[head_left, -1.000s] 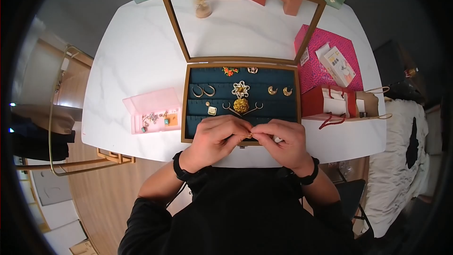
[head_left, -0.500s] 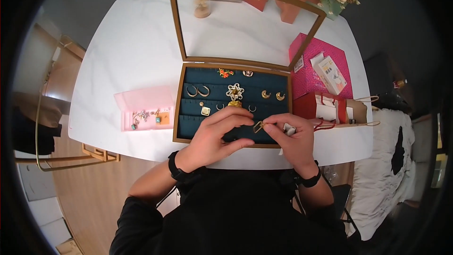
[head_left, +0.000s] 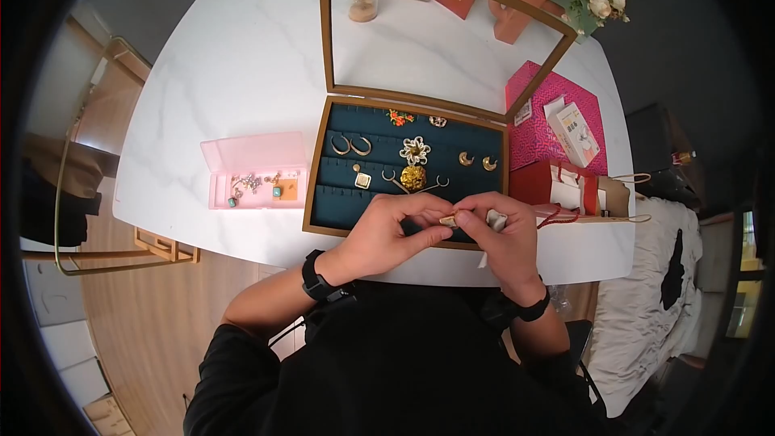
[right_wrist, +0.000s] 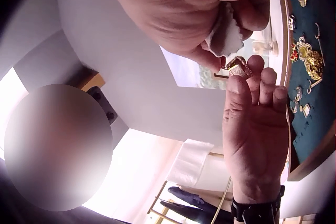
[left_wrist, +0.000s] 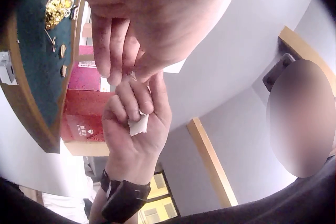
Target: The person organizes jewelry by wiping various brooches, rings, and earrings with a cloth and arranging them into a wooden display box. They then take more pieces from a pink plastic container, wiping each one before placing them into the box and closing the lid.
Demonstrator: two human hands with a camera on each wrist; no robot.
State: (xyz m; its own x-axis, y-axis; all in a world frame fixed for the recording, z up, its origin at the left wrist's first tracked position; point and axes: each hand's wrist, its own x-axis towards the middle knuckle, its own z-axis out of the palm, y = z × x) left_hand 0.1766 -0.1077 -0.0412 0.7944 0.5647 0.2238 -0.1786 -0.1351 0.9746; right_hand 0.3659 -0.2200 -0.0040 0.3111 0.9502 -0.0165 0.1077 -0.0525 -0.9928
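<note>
Over the front edge of the jewellery box (head_left: 339,208), both hands meet at a square gold earring (right_wrist: 239,67) with a sparkling rim. My left hand (head_left: 386,230) pinches it between thumb and index finger. The right hand (head_left: 513,238) grips its upper end with the fingertips. Tucked in the right palm is a crumpled white cloth or tissue (right_wrist: 227,32). On the box's teal lining lie a similar square drop earring (head_left: 362,181), a white flower brooch (head_left: 416,150), a golden textured piece (head_left: 413,177) and hoop earrings (head_left: 361,145).
The box's glass lid (head_left: 327,32) stands raised behind. On the left, an open pink case (head_left: 218,191) holds small jewellery. To the right are a pink patterned box (head_left: 585,105), a white carton (head_left: 575,133) and a red paper bag (head_left: 533,182). A flower vase (head_left: 523,10) stands behind.
Half a second ago the right hand held the earring alone, with the left hand spread beside it. Now the left thumb and index finger have closed on it. The head view has shifted slightly.
</note>
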